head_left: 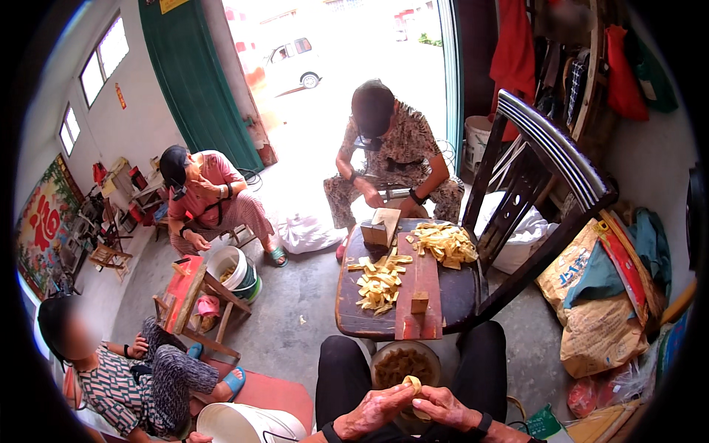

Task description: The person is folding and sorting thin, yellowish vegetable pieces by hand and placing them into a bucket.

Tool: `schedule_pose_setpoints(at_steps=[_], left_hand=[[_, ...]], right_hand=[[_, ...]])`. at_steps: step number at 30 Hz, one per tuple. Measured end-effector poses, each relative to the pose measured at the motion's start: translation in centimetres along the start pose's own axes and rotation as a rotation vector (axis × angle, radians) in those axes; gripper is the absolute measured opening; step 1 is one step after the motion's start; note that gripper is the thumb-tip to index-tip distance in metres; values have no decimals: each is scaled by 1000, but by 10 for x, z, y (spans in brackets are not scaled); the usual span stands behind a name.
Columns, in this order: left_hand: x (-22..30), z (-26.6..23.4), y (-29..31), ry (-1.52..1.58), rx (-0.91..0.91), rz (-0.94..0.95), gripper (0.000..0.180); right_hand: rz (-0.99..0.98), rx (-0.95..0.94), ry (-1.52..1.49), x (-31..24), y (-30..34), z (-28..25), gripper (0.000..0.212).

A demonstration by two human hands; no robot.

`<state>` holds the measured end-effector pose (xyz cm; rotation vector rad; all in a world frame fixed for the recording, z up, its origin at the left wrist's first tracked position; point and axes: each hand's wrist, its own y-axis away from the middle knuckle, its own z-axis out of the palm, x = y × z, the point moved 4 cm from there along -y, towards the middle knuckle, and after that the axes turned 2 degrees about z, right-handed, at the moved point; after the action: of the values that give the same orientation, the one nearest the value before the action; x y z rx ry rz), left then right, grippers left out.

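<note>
- Yellow strip (412,383), curled into a loop, sat between my fingertips above my lap, just in front of my knees.
- Left hand (379,410): fingers closed around the strip, pinching its curled end.
- Right hand (448,407): thumb and fingers gripping the near end; palm hidden.
- Below, between my knees, a round tub (438,361) held more strips. My judgement: a loose pinch could have let this one slip and fall among them.
- Splitting looked possible too, if I bent the loop too tightly or pulled unevenly with both hands.
- Ahead, a dark chair seat (349,308) carried a left pile (379,286), a right pile (447,244) and a red-brown board (418,273) between them.
- Both piles were loose; a knee knocking the seat could have spilled some. The right pile, near the edge, seemed likelier to go.
</note>
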<state>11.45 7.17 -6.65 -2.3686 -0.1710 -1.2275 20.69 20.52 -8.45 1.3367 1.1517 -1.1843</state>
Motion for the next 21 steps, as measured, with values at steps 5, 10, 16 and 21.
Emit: schedule_pose_setpoints(at_steps=[5,10,16,21], left_hand=[[-10,12,-3,-3,-28,24,29],[-13,16,-2,-17,-30,-91,23],[-4,15,-8,-28,-78,-37,25],[5,13,-7,-156,-9,54,28]], right_hand=[[237,34,-214,10,0,4,31],[244,61,-301,16,0,3,34],[311,31,-368,8,2,1,35],[275,43,-462,8,2,2,32]])
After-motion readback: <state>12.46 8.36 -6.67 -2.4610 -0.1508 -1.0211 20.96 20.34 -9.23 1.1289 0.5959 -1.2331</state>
